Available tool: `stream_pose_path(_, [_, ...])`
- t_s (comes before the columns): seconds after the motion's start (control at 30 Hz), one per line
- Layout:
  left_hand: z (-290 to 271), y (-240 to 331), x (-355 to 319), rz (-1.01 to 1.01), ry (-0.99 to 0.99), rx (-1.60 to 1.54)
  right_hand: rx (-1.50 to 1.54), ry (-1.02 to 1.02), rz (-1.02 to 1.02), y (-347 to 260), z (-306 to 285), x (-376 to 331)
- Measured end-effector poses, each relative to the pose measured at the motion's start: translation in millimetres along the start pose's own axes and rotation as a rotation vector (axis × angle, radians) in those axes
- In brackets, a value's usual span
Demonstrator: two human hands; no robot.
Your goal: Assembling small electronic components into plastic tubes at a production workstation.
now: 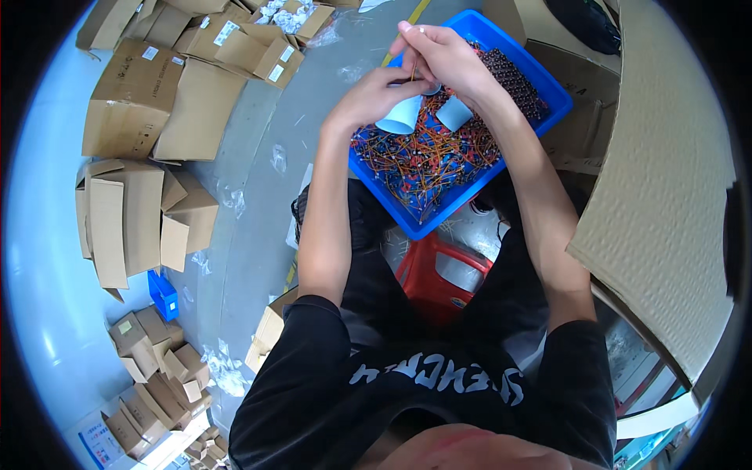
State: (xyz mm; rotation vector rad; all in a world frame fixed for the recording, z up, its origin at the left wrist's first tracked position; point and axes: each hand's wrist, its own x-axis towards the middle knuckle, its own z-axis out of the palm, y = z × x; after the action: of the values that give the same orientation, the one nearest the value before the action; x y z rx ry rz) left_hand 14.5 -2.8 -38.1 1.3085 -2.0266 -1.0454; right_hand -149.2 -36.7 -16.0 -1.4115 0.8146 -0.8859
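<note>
Over the far part of a blue plastic tray [561, 88], my two hands come close together. My left hand [378, 97] has its fingers pinched at a short orange wire [413, 72]. Just beyond it, my right hand [450, 59] is bent inward with curled fingers; what its fingertips grip is too small to make out. Many small parts with orange wires [439, 160] lie tangled in the near half of the tray. Dark round pieces [509, 78] fill its far right side. A pale blue cup [401, 116] and a pale blue piece [454, 113] rest on the wires.
A red plastic stool [439, 274] stands between my legs. Large cardboard [658, 188] rises close on my right. Open cardboard boxes [133, 219] line the left wall, with a small blue bin [163, 295] among them. Plastic scraps [227, 372] litter the grey floor.
</note>
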Motion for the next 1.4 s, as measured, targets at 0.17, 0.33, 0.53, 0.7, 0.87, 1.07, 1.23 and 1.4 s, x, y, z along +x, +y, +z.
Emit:
stream_pose_path(0.17, [-6.2, -9.4, 3.4, -0.081, 0.068, -0.250, -0.081, 0.038, -0.092, -10.3, 7.1, 5.6])
stream_pose_path(0.33, [-24.8, -15.7, -6.8, -0.178, 0.219, -0.680, -0.389, 0.168, -0.329, -17.8, 5.2, 10.5])
stream_pose_path(0.53, [-32.5, -16.3, -12.8, -0.169, 0.241, -0.943, -0.421, 0.049, -0.288, -1.7, 22.1, 26.9])
stream_pose_path(0.7, [-30.1, -21.8, -13.4, -0.105, 0.285, -0.781, -0.175, -0.057, -0.008, -1.0, 39.1, 32.2])
stream_pose_path(0.87, [-26.8, -26.4, -8.1, -0.039, 0.388, -0.595, -0.131, -0.003, -0.081, 3.2, 35.8, 34.5])
stream_pose_path(1.07, [-40.0, -30.9, -14.2, -0.252, 0.559, -0.888, 0.060, -0.010, -0.017, -28.9, 37.0, 13.6])
stream_pose_path(1.23, [-44.1, -33.4, -12.2, -0.009, 0.705, -1.431, 0.194, -0.079, 0.010, -38.6, 52.0, -11.8])
stream_pose_path(1.4, [-40.3, -27.4, -9.6, 0.119, 0.683, -1.472, 0.134, -0.071, 0.008, -44.0, 57.6, -19.5])
